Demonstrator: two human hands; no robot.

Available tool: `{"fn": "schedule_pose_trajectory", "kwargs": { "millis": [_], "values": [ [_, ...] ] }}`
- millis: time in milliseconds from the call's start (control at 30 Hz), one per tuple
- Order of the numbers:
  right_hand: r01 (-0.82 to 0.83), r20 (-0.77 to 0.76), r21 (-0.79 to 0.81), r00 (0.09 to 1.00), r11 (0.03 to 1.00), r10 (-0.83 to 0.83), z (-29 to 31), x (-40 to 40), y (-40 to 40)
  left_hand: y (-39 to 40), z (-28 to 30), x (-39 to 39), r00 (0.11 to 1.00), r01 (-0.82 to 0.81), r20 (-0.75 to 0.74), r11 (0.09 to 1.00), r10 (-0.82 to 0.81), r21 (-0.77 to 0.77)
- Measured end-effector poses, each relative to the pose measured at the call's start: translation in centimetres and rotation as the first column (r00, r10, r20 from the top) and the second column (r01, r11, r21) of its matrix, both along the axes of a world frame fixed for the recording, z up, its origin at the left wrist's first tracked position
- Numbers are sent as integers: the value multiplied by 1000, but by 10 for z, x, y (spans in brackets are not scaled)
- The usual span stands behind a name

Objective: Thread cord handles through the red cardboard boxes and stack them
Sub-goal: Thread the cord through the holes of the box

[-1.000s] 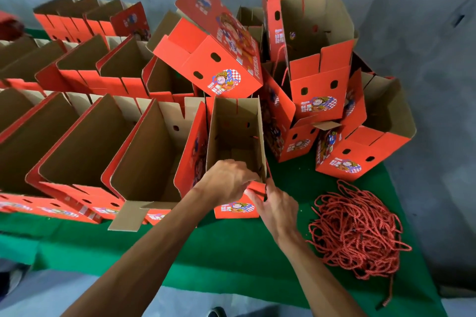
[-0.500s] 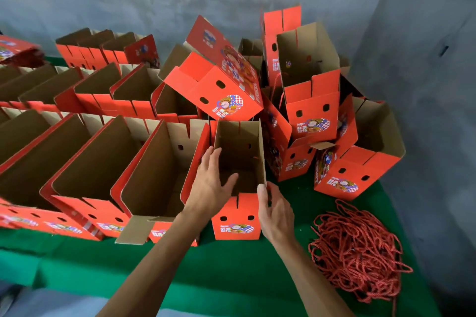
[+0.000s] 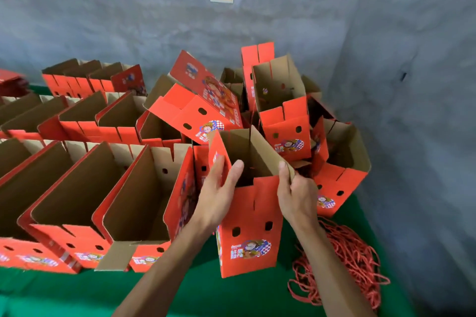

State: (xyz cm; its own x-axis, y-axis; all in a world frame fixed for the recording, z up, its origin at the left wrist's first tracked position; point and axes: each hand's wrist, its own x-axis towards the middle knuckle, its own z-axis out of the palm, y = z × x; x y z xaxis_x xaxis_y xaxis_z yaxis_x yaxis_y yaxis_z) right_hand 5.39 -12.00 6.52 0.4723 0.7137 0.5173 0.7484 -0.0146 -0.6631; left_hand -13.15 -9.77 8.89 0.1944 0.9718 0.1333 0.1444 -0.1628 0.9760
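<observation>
Head view, the only one we have: we see the red cardboard box held upright above the green table cover, its open top toward us, its front flap showing two punched holes above a printed label. The left hand grips the box's left wall, thumb inside the opening and fingers outside; the right hand pinches the right wall near its top edge. The box sits between the row of open boxes on the left and the tumbled pile of boxes against the grey wall behind and to the right; the heap of red cord lies on the cover just right of the right forearm. We judge three risks. The thin walls may buckle or the slotted flaps splay if the two grips squeeze unevenly. The leaning pile, one box of which tips over the held box's far edge, may slide if the box is swung into it. The cords are tangled together, so drawing one out may drag several off the table edge. What stays unclear: the box's floor is in shadow, so we cannot tell whether a cord is already threaded; the left fingers are motion-blurred; the row is cut off at the left edge, and the cord heap's near end runs toward the bottom edge.
</observation>
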Motion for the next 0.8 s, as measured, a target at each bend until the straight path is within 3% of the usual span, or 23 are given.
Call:
{"fn": "schedule_pose_trajectory", "kwargs": {
  "millis": [300,600,733,800],
  "values": [
    [64,-10,278,998,958,-63,111,22,7,-7,81,0,990,90,85,962,-115,258],
    [136,-96,530,990,837,-100,209,16,41,37,159,-4,993,72,44,837,-113,543],
    [158,-135,618,986,771,-94,246,5,67,68,167,-12,990,-16,-92,750,102,661],
    [127,-193,624,981,771,-6,259,-5,84,83,171,-16,987,-67,-71,761,146,646]
  ]
}}
